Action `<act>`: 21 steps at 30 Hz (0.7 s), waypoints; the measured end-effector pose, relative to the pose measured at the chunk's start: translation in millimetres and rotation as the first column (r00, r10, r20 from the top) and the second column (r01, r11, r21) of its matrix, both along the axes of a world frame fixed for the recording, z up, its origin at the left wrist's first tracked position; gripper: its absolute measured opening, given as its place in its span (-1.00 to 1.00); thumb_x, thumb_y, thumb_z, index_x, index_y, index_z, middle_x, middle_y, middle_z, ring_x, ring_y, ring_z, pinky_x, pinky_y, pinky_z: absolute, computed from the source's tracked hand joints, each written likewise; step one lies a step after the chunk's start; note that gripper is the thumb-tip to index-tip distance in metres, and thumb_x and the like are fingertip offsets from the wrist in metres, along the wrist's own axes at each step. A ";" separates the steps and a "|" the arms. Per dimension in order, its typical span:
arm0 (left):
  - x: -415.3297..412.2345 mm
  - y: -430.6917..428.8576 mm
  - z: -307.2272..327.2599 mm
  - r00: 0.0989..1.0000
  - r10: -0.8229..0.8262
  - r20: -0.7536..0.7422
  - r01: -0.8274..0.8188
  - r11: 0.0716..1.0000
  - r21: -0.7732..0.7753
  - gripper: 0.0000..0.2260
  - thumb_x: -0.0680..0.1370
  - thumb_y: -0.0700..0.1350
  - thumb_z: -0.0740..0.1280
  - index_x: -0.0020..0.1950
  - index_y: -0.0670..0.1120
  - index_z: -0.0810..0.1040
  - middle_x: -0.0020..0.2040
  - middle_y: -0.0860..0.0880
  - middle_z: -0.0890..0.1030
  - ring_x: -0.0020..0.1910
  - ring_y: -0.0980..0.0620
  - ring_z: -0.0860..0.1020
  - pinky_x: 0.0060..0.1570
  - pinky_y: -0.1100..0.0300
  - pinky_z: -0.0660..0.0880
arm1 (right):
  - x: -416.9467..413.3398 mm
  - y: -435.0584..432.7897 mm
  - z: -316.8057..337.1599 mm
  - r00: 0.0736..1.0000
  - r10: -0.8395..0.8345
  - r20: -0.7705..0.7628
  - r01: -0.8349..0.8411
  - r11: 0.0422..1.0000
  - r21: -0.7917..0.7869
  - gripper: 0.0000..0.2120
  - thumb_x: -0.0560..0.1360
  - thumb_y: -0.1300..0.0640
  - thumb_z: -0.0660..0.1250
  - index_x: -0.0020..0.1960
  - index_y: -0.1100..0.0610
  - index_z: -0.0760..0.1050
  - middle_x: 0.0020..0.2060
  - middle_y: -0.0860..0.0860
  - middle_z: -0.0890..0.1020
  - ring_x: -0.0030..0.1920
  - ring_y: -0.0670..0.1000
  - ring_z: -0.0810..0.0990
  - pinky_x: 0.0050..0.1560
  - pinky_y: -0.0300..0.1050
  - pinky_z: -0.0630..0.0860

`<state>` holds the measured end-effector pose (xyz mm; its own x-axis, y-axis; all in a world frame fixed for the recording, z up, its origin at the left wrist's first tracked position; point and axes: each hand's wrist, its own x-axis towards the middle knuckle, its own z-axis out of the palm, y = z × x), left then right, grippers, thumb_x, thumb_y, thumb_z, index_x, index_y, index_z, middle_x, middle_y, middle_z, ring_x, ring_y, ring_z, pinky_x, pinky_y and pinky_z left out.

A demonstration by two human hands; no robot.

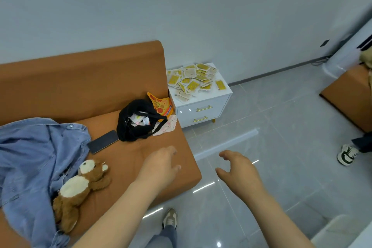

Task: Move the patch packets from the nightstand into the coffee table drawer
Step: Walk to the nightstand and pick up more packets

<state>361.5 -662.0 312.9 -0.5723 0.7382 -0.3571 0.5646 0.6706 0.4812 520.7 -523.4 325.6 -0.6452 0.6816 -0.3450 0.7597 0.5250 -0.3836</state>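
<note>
Packets [191, 80] cover the nightstand [203, 116], their print apparently too blurred to read; left hand [161, 169] and right hand [239, 171] hover loose, empty.

Patch packets [193, 80] heaped on nightstand [203, 110]; left hand [159, 165] and right hand [239, 171] empty, well apart.

Teddy bear [80, 185], phone [103, 141], black bag [136, 125] on sofa [80, 78]

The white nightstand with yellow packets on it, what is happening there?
A person reaches both bare hands forward, the left hand over the edge of the orange sofa, the right hand over the grey floor. Both hold nothing. The yellow-and-white patch packets lie heaped on the white two-drawer nightstand, none picked up yet.
</note>
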 end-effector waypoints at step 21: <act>-66.0 220.2 -15.8 0.991 0.133 0.006 -0.133 0.991 -0.034 -0.63 0.54 -0.06 0.29 0.34 -0.04 0.40 0.27 0.00 0.52 0.24 -0.01 0.47 0.10 0.19 0.41 | -88.0 245.4 -11.7 0.989 0.151 -0.006 -0.151 0.988 -0.010 -0.55 0.52 0.02 0.31 0.39 0.02 0.35 0.30 -0.05 0.47 0.30 -0.05 0.43 0.20 -0.23 0.36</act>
<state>295.5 -441.8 297.1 -0.6614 0.6431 -0.3859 0.4652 0.7554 0.4615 432.7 -278.0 313.8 -0.7424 0.5726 -0.3479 0.6699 0.6295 -0.3936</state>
